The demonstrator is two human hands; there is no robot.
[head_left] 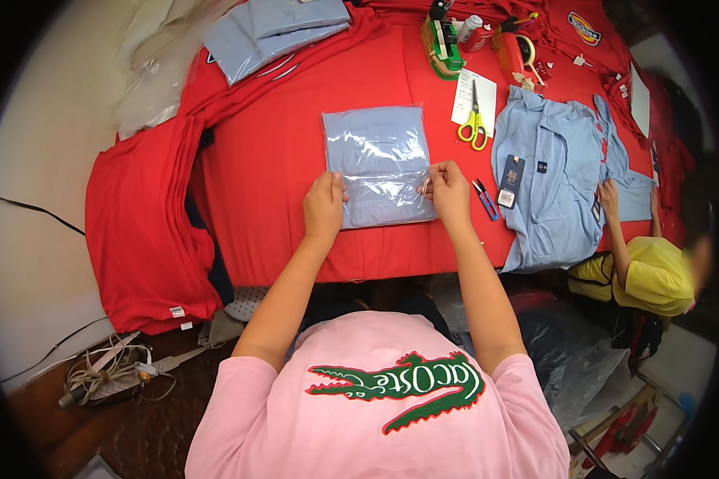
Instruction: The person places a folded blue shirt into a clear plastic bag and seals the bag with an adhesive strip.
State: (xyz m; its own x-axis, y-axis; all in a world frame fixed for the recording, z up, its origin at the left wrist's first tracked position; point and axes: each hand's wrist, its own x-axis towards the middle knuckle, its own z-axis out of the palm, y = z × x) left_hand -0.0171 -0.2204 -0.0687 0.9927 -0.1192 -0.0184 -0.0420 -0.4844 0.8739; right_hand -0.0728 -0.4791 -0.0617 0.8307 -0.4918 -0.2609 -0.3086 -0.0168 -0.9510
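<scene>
A folded light-blue shirt in a clear plastic bag point(381, 164) is laid flat on the red table cover point(272, 160), long axis running away from the body; its near corners are pinched by the left hand point(324, 206) and right hand point(449, 193), equally close.

Two hands, left point(324, 206) and right point(449, 194), on one clear bag point(382, 165) with a folded light blue shirt inside. One unfolded light blue shirt point(553, 180) with one dark hang tag point(510, 180). One stack of folded blue shirts point(273, 30). One pair of yellow-handled scissors point(474, 124). One small pair of snips point(485, 198). One green tape dispenser point(442, 45). One red cloth point(280, 152). One other person in yellow point(645, 271).
</scene>
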